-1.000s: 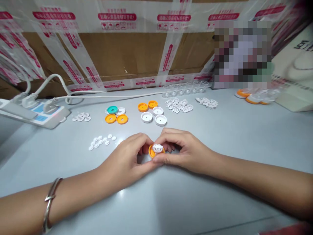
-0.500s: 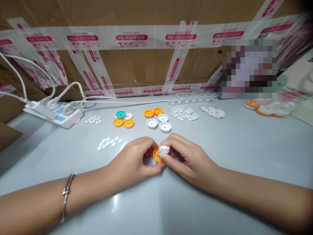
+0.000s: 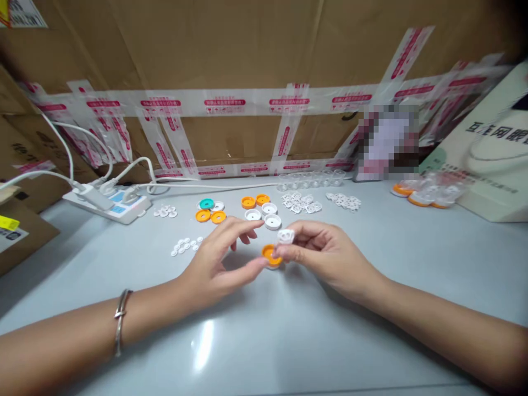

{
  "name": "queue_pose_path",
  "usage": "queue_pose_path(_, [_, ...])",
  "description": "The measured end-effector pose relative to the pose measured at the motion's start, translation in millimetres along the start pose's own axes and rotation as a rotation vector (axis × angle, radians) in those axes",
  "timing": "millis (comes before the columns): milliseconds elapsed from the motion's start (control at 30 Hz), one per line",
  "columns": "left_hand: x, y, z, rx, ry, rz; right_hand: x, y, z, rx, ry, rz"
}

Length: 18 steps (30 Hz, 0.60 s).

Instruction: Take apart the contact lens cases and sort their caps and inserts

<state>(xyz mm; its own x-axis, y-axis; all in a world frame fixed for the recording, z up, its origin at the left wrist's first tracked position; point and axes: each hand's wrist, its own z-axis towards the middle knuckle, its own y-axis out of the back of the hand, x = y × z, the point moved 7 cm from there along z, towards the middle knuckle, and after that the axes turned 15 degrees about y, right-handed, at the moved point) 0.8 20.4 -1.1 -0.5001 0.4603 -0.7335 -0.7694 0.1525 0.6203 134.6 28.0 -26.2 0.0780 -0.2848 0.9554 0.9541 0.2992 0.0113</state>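
Note:
My right hand (image 3: 332, 256) pinches a small white openwork plastic piece (image 3: 285, 236) between thumb and fingers, just above and to the right of an orange round cap (image 3: 269, 253). This shallow cap sits on the table with a pale rim showing under it. My left hand (image 3: 216, 261) is open, fingers spread, its thumb tip at or very close to the cap's left side; whether it touches I cannot tell. Behind the hands are white round caps (image 3: 272, 222) and orange caps (image 3: 248, 202). More white openwork pieces (image 3: 297, 203) lie to their right.
Small white discs (image 3: 185, 246) lie left of my left hand. Farther back are a green cap (image 3: 206, 204), clear plastic cups (image 3: 311, 179), a power strip (image 3: 124, 209) with cables, and a phone-like device (image 3: 383, 143). Orange-based clear pieces (image 3: 429, 192) stand right, before a taped cardboard box (image 3: 231, 143).
My left hand has opened and let go of the orange cap. My right hand still pinches the white openwork piece, now slightly higher and to the right. The view has tilted upward.

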Motion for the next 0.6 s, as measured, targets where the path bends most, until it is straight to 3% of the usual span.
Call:
queue_pose_path(100, [-14.4,4.6,0.8,0.023,-0.055,-0.123,-6.7,-6.8,-4.0,0.083,-0.072,0.077])
queue_pose_path(233, [-15.2,-6.2,2.5,0.135,0.098,-0.267,-7.1,-13.3,-6.3,0.120,-0.069,0.116])
queue_pose_path(367, [-12.9,-11.1,-0.4,0.158,0.187,-0.437,-2.7,-18.9,-7.9,0.139,-0.063,0.144])
queue_pose_path(600, [-10.8,1.0,-5.4,-0.015,0.225,-0.397,-4.5,-11.6,-8.6,0.043,-0.071,0.132])
